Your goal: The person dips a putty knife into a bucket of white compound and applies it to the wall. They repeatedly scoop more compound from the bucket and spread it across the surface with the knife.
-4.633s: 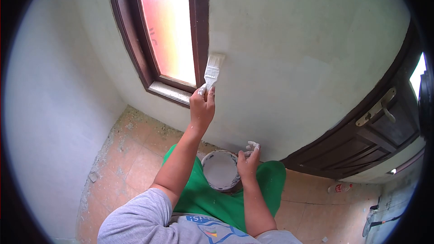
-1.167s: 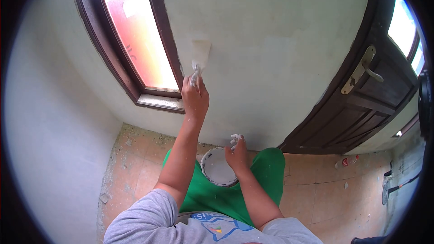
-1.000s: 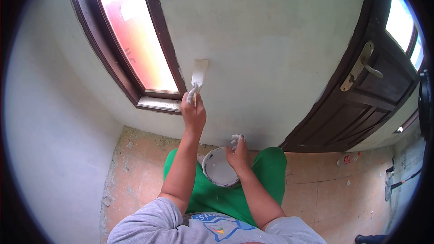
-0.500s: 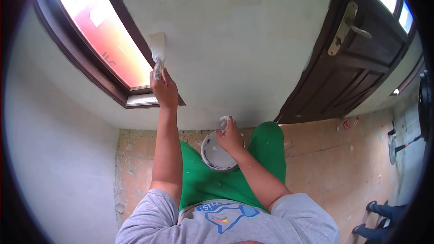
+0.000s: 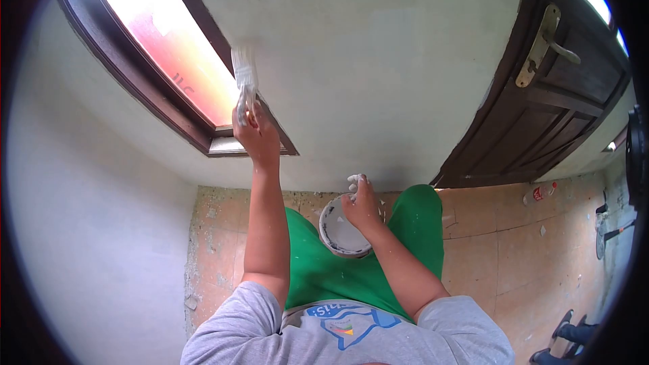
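A paint brush (image 5: pixel 245 71) with pale bristles is in my left hand (image 5: pixel 256 131), raised against the wall beside the dark window frame (image 5: pixel 209 27). Its handle is smeared with white paint. My right hand (image 5: pixel 363 208) is closed at the rim of a round bucket (image 5: pixel 343 235) holding white paint, between my green-clad legs. White-coated fingers curl at the bucket's far side, and whether they grip the rim or something else is hidden.
A dark wooden door (image 5: pixel 534 108) with a metal handle stands at the right. On the tiled floor (image 5: pixel 473 250) lies a plastic bottle (image 5: pixel 541 193) with a red label. Another person's legs (image 5: pixel 574 334) show at the lower right.
The whole view has shifted, so the window, door and bucket appear farther right. The brush now shows its bristles more broadly against the wall by the frame.
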Demonstrator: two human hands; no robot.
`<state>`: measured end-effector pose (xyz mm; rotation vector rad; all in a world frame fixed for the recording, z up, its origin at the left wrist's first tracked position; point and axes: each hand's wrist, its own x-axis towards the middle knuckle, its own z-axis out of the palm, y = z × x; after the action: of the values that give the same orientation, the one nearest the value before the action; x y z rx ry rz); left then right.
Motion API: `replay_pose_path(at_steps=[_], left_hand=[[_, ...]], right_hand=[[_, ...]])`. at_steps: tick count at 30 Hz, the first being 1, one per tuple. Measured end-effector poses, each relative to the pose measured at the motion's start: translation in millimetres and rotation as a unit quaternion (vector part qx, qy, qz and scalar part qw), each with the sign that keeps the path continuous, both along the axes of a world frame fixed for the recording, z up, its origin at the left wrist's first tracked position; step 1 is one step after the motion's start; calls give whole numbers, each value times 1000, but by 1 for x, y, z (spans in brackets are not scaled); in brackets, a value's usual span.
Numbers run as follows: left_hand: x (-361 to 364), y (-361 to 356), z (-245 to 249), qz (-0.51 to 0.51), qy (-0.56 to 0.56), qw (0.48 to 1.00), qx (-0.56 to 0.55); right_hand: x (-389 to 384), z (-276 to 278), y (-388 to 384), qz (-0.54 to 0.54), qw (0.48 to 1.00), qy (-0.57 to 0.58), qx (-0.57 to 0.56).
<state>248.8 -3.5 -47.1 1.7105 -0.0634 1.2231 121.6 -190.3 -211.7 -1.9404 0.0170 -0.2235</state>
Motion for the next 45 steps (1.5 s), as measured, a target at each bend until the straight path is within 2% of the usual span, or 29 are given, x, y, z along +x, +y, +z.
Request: replay_pose_path(at_steps=[1,2,5,7,10,14,17,19,22,25,29,32,33,35,41,45], left_hand=[[4,-2,9,11,-6,1000,24],[17,9,-2,35,2,995,95],[11,4,-25,48,39,991,115],[10,11,-69,51,4,990,129],[-14,3,-99,36,5,994,104],[-24,-5,-82,49,10,993,111],[-10,-15,-31,52,10,995,79],[1,-22,-4,3,-16,999,30],[16,-33,2,10,-46,996,72],[5,-35,-22,16,-6,992,126],[-23,-38,-76,1,55,990,133],[-38,-46,-95,-16,30,996,82],[-37,-50,-93,-21,23,997,78],[-37,-51,-79,-35,0,996,78],[-10,-77,4,-36,-44,997,58],[8,-89,14,-34,-28,996,80]], right_hand=[[-1,3,0,6,1000,6,-5],[0,6,-1,11,1000,11,-10],[4,-6,-2,2,1000,-5,-24],[5,-4,-2,3,1000,3,-13],[2,0,-8,-9,1000,27,-6],[3,-1,-9,-9,999,46,-6],[2,-2,-7,8,1000,16,3],[2,-1,-4,14,1000,21,6],[3,-4,0,25,999,32,11],[5,-12,1,6,1000,19,-9],[9,-28,0,-38,997,-39,-48],[2,-11,-4,-1,997,0,-73],[4,-7,-6,-7,997,-7,-77],[1,-4,-5,47,997,63,-9],[2,-5,-1,50,998,33,-33],[3,-3,-5,44,997,53,-34]])
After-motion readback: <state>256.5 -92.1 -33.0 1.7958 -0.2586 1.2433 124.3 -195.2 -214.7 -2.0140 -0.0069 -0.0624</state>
